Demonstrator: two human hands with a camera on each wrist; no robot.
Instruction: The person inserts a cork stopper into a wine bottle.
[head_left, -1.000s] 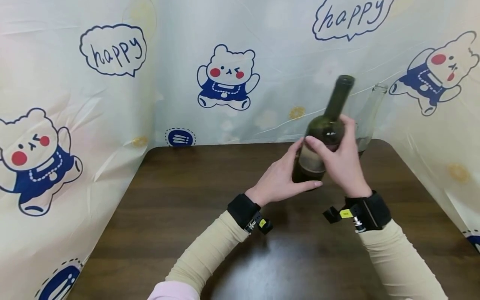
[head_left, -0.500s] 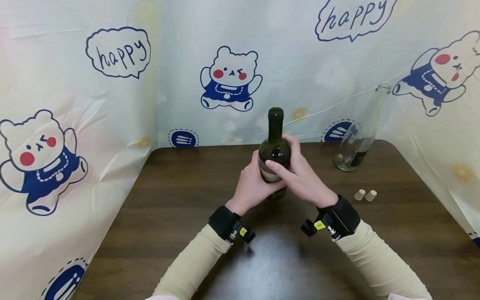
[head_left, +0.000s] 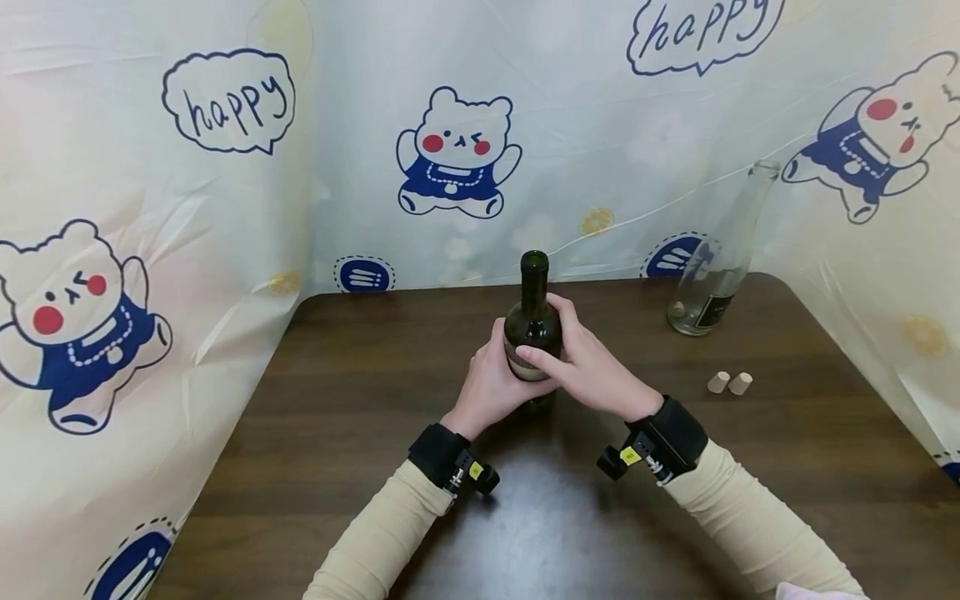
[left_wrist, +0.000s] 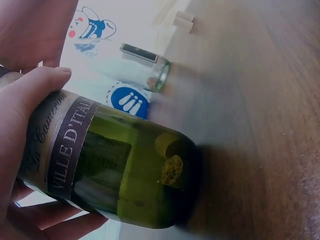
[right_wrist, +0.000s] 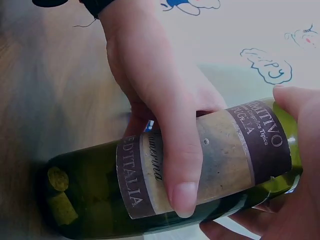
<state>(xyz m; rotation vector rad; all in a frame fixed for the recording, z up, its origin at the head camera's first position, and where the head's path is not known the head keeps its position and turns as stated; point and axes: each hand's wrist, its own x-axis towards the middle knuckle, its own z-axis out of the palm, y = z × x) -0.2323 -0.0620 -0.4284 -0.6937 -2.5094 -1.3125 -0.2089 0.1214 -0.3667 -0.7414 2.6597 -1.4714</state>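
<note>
Both hands hold a dark green wine bottle (head_left: 534,321), upright near the middle of the table (head_left: 360,417). Around its lower label my left hand (head_left: 491,383) is wrapped, thumb across the front. Higher up, my right hand (head_left: 600,367) grips the bottle near the shoulder. The neck points up and its mouth shows no stopper. Through the green glass in the right wrist view, two corks (right_wrist: 58,179) lie at the bottom. The left wrist view shows the bottle's base (left_wrist: 185,190) right at the tabletop.
At the back right stands a clear glass bottle (head_left: 720,267) with a dark label and a small pale piece inside its base. Two loose corks (head_left: 717,382) lie on the table in front of it. A cloth printed with bears (head_left: 453,158) hangs behind the table.
The green bottle has come left and down from beside the clear bottle to mid-table, going from tilted to upright. Both hands have travelled with it. The clear bottle and loose corks have come into full view.
</note>
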